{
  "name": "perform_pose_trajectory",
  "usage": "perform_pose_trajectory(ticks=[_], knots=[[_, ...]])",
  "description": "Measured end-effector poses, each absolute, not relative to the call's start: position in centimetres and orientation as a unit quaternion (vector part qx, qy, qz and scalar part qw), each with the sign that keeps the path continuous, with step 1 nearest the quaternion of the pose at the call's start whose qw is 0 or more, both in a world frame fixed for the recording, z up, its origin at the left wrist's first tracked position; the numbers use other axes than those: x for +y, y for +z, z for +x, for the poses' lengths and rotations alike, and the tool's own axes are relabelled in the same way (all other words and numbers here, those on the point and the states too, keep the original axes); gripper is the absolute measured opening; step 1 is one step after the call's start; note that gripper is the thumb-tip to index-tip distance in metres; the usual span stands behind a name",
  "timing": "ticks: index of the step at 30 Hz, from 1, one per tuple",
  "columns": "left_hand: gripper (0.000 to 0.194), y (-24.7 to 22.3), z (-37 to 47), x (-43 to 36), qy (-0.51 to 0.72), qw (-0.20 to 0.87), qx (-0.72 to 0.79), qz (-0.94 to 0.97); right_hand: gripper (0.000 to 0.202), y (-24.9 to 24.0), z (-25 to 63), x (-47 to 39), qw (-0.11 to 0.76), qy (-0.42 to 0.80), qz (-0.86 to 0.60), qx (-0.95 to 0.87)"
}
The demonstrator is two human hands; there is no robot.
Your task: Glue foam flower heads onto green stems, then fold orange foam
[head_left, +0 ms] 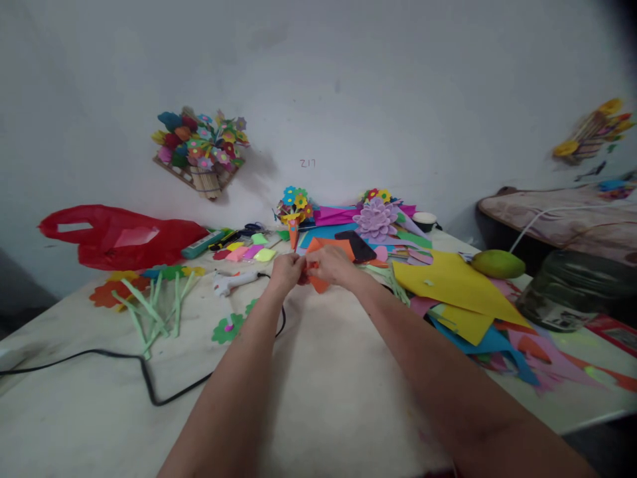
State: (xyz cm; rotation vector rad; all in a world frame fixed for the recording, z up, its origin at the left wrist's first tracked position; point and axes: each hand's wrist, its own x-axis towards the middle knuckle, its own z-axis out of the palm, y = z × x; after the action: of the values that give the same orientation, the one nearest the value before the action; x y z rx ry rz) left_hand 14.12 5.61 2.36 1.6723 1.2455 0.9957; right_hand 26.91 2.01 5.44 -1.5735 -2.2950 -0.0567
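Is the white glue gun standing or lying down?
Lying down: the glue gun stretches low along the table, near the left hand.

Wall (408, 113) beyond left hand (287, 273) and right hand (332, 265): red marks (308, 163) read "217", first possibly Z. Jar (562, 282) label (558, 316), far right of hands: illegible.

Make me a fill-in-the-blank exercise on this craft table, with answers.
The plastic bag is ____ in colour.
The glue gun lies to the ____ of the left hand.
The right hand touches a sheet coloured ____.
The large sheet nearest the mango is ____.
Missing words: red; left; orange; yellow.
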Motion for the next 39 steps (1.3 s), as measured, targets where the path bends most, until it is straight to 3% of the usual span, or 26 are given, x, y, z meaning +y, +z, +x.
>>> perform_pose_trajectory(ticks=[5,12,21,25,30,35,39], knots=[[0.027,2.3,13.4,6.1,0.434,0.422,0.483,0.633,0.015,5.7,27.0,1.8,0.196,0.005,-0.538,-0.82],[0.033,2.3,11.8,6.8,0.489,0.439,0.466,0.593,0.017,5.5,28.3,2.3,0.184,0.146,-0.457,-0.858],[0.027,3.1,9.1,7.2,0.601,0.447,0.458,0.479,0.024,6.7,30.3,1.7,0.149,0.269,-0.436,-0.846],[0.026,2.7,8.6,7.7,0.614,0.498,0.406,0.458,0.043,6.7,30.4,1.5,0.261,0.305,-0.474,-0.784],[0.028,2.3,8.9,7.7,0.602,0.547,0.358,0.458,0.044,4.5,30.7,3.6,0.463,0.233,-0.587,-0.622],[0.027,2.3,9.6,7.3,0.586,0.575,0.315,0.477,0.035,2.4,30.7,4.9,0.475,0.404,-0.563,-0.543],[0.028,2.1,10.0,7.4,0.569,0.583,0.361,0.454,0.021,2.0,29.9,4.9,0.556,0.466,-0.505,-0.468]])
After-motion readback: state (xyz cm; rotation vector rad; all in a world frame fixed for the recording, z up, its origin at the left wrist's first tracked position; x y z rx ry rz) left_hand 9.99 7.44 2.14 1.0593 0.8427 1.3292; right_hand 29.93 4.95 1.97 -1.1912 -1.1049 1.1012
